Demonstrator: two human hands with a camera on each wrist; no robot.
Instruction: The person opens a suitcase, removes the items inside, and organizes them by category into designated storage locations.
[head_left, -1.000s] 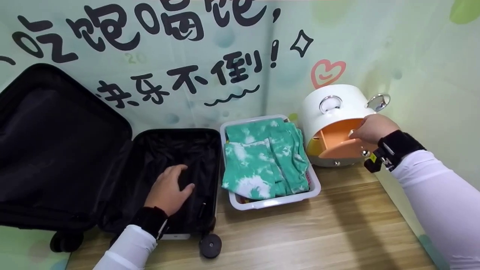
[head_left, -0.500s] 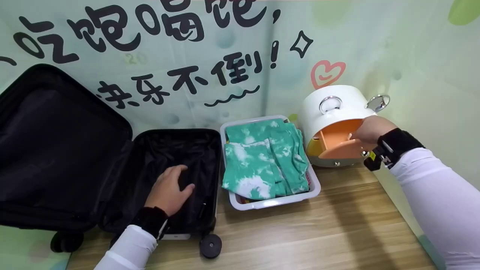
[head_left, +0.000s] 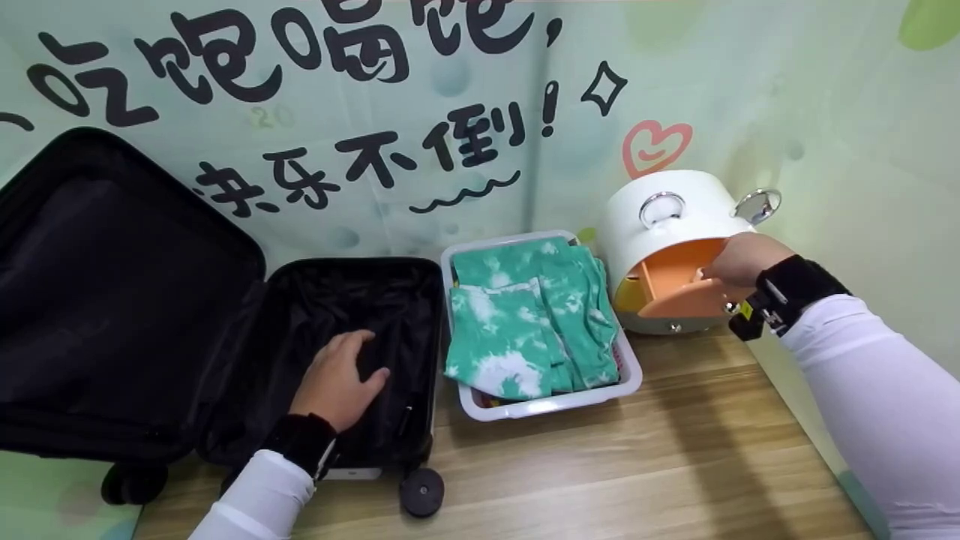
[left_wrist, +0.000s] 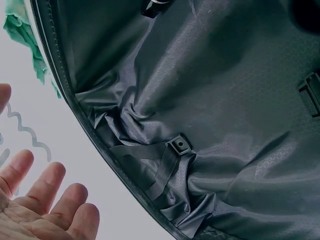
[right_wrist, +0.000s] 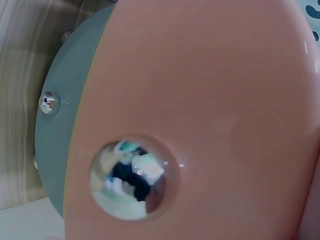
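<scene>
In the head view, my left hand (head_left: 341,382) hovers over the suitcase's lined half (head_left: 397,300), its fingers spread and relaxed. The left wrist view shows the fingers (left_wrist: 42,185) beside the black lining and its strap buckle (left_wrist: 178,144), touching nothing visible. My right hand (head_left: 739,259) reaches over the pulled-out orange drawer (head_left: 690,300) of a small white rounded cabinet (head_left: 675,195), fingertips inside it. A small pale bit shows at those fingertips; I cannot tell whether it is an object or a fingertip. The drawer front and silver knob (right_wrist: 127,180) fill the right wrist view.
A white basket (head_left: 525,409) with folded green tie-dye cloth (head_left: 517,330) stands between suitcase and cabinet. The suitcase lid (head_left: 112,285) leans open at the left. Another silver knob (head_left: 675,328) sits on the cabinet's grey base. A patterned backdrop rises behind the wooden surface (head_left: 600,472).
My right hand has dipped slightly lower into the drawer, and the pale bit at its fingertips sits a little lower. My left hand has stayed in place.
</scene>
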